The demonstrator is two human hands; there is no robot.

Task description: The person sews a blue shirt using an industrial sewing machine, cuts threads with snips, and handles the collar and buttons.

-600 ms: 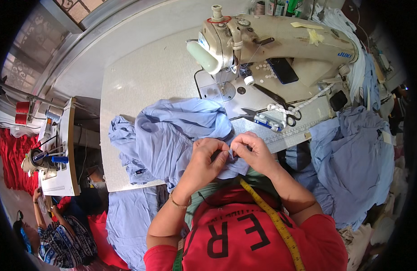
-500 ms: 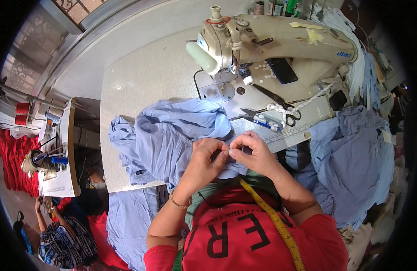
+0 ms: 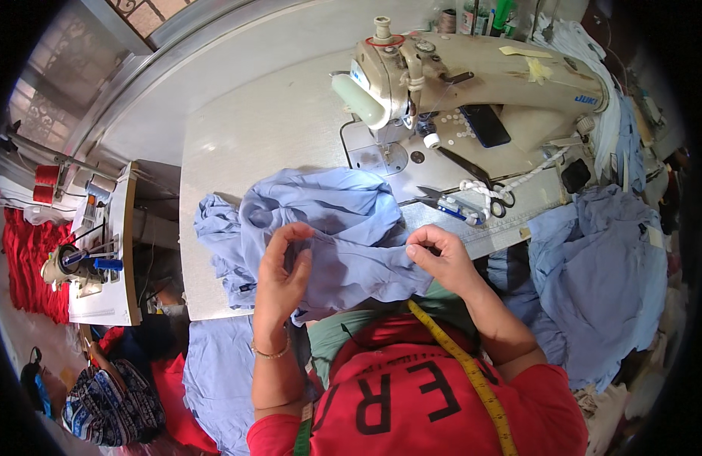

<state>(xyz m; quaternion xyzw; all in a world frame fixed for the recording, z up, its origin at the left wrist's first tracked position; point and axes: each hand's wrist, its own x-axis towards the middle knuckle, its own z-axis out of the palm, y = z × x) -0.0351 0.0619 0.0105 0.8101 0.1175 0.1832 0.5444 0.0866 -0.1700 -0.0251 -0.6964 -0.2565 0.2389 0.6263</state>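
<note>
A rumpled light blue garment (image 3: 351,262) lies bunched on the table in front of me, its near part hanging at the table edge. Over its middle, my left hand (image 3: 285,262) is open, thumb and fingers curved apart. My right hand (image 3: 444,257) is at the garment's right side with thumb and forefinger pinched together; whatever is between the tips is too small to make out. Beyond the garment stands a beige sewing machine (image 3: 480,72). Dark scissors (image 3: 491,190) and a blue-and-white thread snipper (image 3: 459,210) lie to the right.
Small white buttons (image 3: 457,129) and a black phone (image 3: 485,126) lie under the machine arm. More blue garments (image 3: 594,266) pile at the right. A yellow tape measure (image 3: 465,361) hangs down my front. At left, another person (image 3: 115,395) sits near a second sewing machine (image 3: 66,266).
My hands were together, pinching something tiny between them; now they have drawn apart. The left has moved left and opened, and the right has shifted slightly right. The view has shifted a little.
</note>
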